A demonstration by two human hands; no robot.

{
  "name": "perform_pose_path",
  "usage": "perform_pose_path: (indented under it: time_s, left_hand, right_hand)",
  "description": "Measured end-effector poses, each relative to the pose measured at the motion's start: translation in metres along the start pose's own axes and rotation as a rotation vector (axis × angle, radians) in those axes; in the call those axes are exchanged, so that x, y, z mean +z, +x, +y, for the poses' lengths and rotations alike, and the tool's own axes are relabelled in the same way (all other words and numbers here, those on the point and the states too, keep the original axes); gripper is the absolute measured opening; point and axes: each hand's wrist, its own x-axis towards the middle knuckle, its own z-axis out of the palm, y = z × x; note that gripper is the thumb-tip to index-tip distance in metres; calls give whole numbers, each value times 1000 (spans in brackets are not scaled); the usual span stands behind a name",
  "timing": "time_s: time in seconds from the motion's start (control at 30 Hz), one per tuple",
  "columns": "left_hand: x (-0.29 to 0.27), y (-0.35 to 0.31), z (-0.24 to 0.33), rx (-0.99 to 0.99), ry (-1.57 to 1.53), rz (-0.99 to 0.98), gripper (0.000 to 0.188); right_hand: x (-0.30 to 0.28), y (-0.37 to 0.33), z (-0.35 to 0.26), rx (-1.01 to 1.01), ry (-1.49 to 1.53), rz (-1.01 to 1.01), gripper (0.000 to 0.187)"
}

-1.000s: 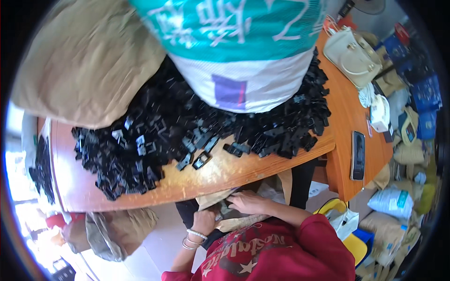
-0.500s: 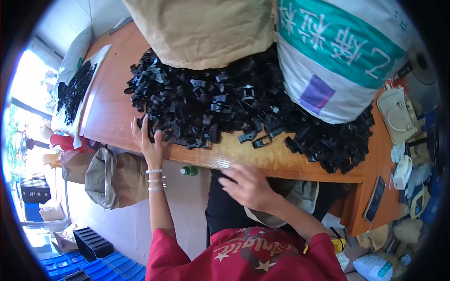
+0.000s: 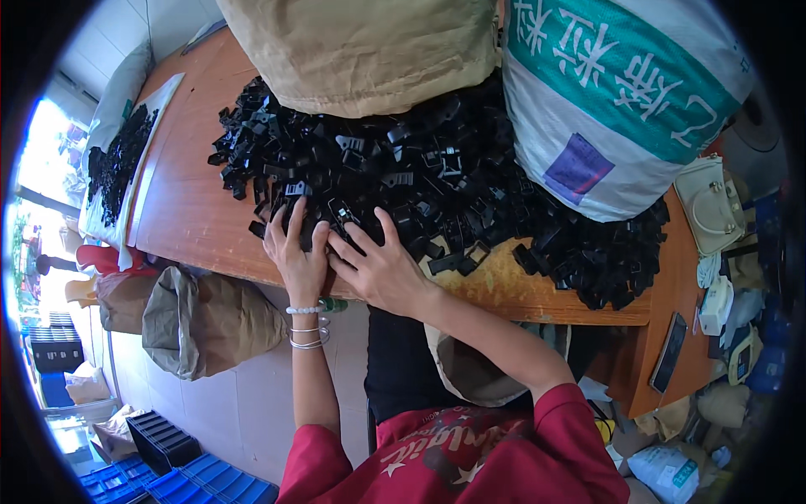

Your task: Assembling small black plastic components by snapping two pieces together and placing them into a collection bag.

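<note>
A broad heap of small black plastic parts [image 3: 403, 181], shaped like clips or buckles, covers the middle of the wooden table [image 3: 180, 189]. At the heap's near left edge, my left hand [image 3: 298, 256] lies with its fingers spread, the tips touching the parts. Right beside it, my right hand [image 3: 378, 267] also rests with parted fingers against the near side of the heap. The two thumbs nearly meet. Neither hand visibly grips a part, though some fingertips are partly lost among the black pieces.
A brown paper sack [image 3: 361, 59] and a white-and-green woven sack [image 3: 613, 109] stand on the heap's far side. More black parts [image 3: 122, 164] lie on a white sheet at the left. A phone [image 3: 669, 353] lies at the right edge. An open brown bag [image 3: 474, 365] is below the table edge.
My right hand has come up from over the table's front edge to the heap, beside my left hand. My left hand has shifted right, and some parts near it have moved.
</note>
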Motion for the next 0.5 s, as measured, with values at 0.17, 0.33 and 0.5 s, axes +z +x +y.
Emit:
perform_pose_path:
  time_s: [0.17, 0.33, 0.5]
  left_hand:
    - [13, -16, 21, 7, -72, 22, 48]
    - [16, -21, 27, -2, -103, 132, 41]
    - [11, -30, 27, 21, -115, 321, 28]
  right_hand:
    - [-17, -23, 6, 12, 40, 32, 31]
    - [-28, -46, 15, -18, 60, 55, 27]
    - [-31, -50, 16, -22, 100, 47, 28]
